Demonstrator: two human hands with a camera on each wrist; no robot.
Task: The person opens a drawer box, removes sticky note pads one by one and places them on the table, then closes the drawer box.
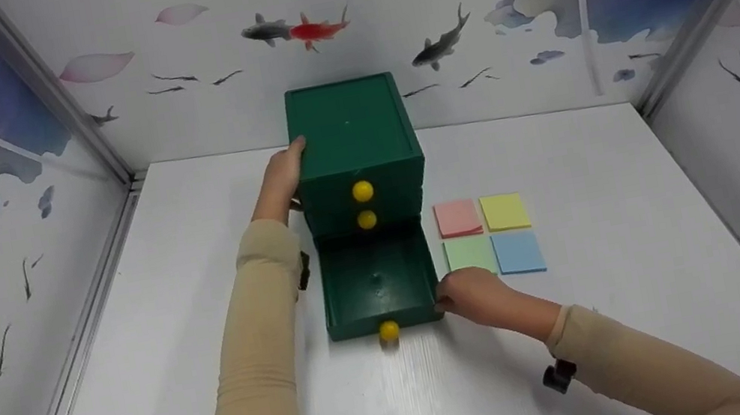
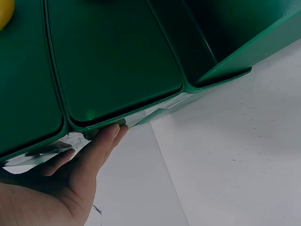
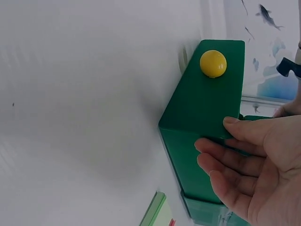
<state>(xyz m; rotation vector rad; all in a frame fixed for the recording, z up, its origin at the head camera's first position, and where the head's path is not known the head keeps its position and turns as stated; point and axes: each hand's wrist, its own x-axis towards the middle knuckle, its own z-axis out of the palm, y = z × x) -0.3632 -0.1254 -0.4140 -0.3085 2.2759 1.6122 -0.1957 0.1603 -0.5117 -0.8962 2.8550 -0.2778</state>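
Observation:
A green chest of drawers [image 1: 352, 127] with yellow knobs stands on the white table. Its bottom drawer [image 1: 378, 289] is pulled out toward me, and no object shows in it. My left hand [image 1: 280, 179] rests against the chest's left side; in the left wrist view its fingers [image 2: 101, 146] lie extended along that side. My right hand [image 1: 483, 294] pinches the front right corner of the drawer. In the right wrist view the thumb [image 3: 235, 123] touches the drawer front, below the yellow knob [image 3: 213, 64], with the other fingers bent by the side wall.
Right of the chest lie pink [image 1: 457, 218], yellow [image 1: 505, 212], green [image 1: 466, 255] and blue [image 1: 519, 252] sticky note pads, the green one partly behind my right hand. White panels printed with fish [image 1: 320, 30] enclose the table [image 1: 604, 196] at back and sides.

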